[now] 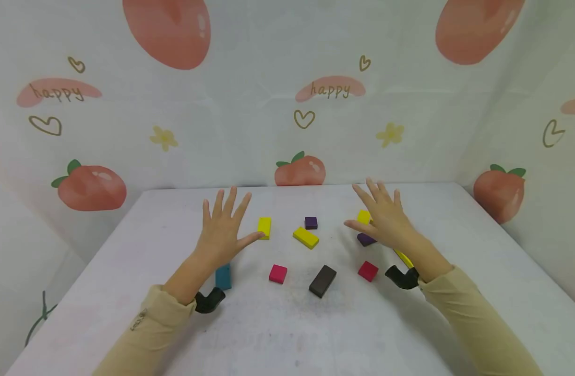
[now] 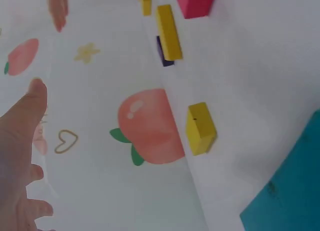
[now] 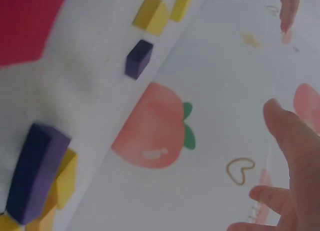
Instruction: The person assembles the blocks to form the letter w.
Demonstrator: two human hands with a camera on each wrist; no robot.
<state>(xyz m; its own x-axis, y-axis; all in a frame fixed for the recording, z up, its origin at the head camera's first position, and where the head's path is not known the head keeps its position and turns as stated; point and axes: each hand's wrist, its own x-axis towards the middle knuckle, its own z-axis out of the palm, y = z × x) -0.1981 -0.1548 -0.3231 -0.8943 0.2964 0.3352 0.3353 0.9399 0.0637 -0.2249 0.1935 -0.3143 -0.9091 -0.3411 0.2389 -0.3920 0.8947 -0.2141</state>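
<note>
Both hands hover above a white table with fingers spread, holding nothing. My left hand [image 1: 219,237] is nearest a blue block [image 1: 224,277] and a yellow block [image 1: 265,228]; its thumb overlaps the yellow one in the head view. Partly hidden by my right hand [image 1: 386,219] are a purple block [image 1: 366,239], a yellow block [image 1: 363,216] and another yellow piece [image 1: 403,258]. Between the hands lie a small purple block [image 1: 311,223], a tilted yellow block [image 1: 306,237], a pinkish-red block [image 1: 278,274], a black block [image 1: 322,281] and a red block [image 1: 368,271].
The white table [image 1: 268,334] ends at a hanging cloth [image 1: 250,136] printed with peaches, hearts and flowers, which also runs along the sides. Black curved pieces [image 1: 210,301] sit at both wrists by the sleeves. A dark green cord [image 1: 40,316] shows at the left edge.
</note>
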